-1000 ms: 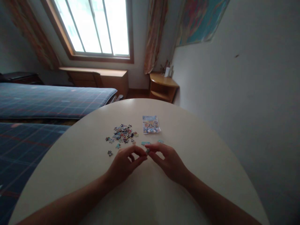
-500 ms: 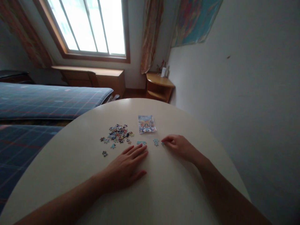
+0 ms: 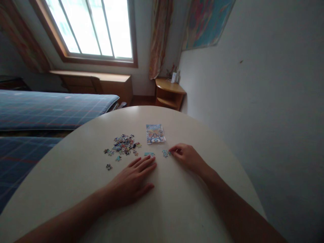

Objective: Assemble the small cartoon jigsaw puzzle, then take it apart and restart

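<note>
My left hand (image 3: pixel 138 175) lies flat on the white round table (image 3: pixel 177 209), fingers spread. Its fingertips touch the near edge of a light-blue joined strip of jigsaw pieces (image 3: pixel 149 154). To the right, my right hand (image 3: pixel 186 156) pinches a small blue jigsaw piece (image 3: pixel 170 153) between thumb and forefinger, against a pale-blue piece cluster (image 3: pixel 165 153); whether the two interlock I cannot tell. A heap of mixed puzzle pieces (image 3: pixel 124 144) sits left of the hands, with several loose pieces around it. Behind the strip lies a printed picture sheet (image 3: pixel 155 134) with a penguin-like figure.
A single loose piece (image 3: pixel 108 166) lies left of my left hand. Beyond the table stand a bed with a blue plaid cover (image 3: pixel 55 109), a desk (image 3: pixel 113 79) under the window and a wooden corner shelf (image 3: pixel 169 86). A white wall (image 3: pixel 265 118) runs along the right.
The piece in my right hand has come left, up against the pale-blue cluster; a gap showed between them before. My left hand stays flat by the strip. The whole view has shifted slightly.
</note>
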Tool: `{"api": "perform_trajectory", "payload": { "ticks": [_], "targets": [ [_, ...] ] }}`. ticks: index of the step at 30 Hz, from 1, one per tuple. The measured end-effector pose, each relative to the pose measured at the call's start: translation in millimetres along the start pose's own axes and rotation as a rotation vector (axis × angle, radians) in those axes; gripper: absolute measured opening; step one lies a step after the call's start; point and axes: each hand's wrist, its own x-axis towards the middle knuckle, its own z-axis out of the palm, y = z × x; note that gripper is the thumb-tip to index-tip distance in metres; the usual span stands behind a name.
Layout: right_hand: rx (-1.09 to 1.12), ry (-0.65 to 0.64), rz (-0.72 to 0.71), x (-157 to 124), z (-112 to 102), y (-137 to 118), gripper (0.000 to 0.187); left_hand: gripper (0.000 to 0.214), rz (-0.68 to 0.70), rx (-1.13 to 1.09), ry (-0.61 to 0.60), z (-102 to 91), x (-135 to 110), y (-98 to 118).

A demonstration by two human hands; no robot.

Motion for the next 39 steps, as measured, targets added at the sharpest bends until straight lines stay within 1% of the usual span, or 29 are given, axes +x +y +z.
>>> {"api": "perform_trajectory", "payload": {
  "ticks": [5,11,18,24,28,32,36,39],
  "targets": [
    [0.009,-0.007,-0.021,-1,1,1,0.018,0.06,0.001,0.002,0.007,-1.4,0,1],
    [-0.007,-0.01,-0.012,-1,0,-3,0.017,0.06,-0.004,0.036,-0.028,-1.0,1,1],
    [-0.04,0.009,-0.028,-2,2,-6,0.016,0.06,0.01,0.004,0.02,0.9,1,0],
    [-0.003,-0.009,0.01,-2,-9,2,0.018,0.061,-0.003,-0.006,0.001,-1.5,0,1],
    [-0.056,-0.058,-0.028,-4,-15,5,0.022,0.061,0.016,-0.024,0.053,-2.0,2,3],
    [-0.074,-0.072,-0.047,-5,-14,2,0.018,0.059,0.047,-0.019,0.087,-0.5,10,3],
    [-0.089,-0.063,-0.042,-4,-12,-1,0.014,0.061,0.048,0.0,0.063,1.4,14,3],
    [-0.097,-0.064,-0.042,-3,-12,-2,0.014,0.064,0.039,0.002,0.049,0.8,14,6]
  ]
}}
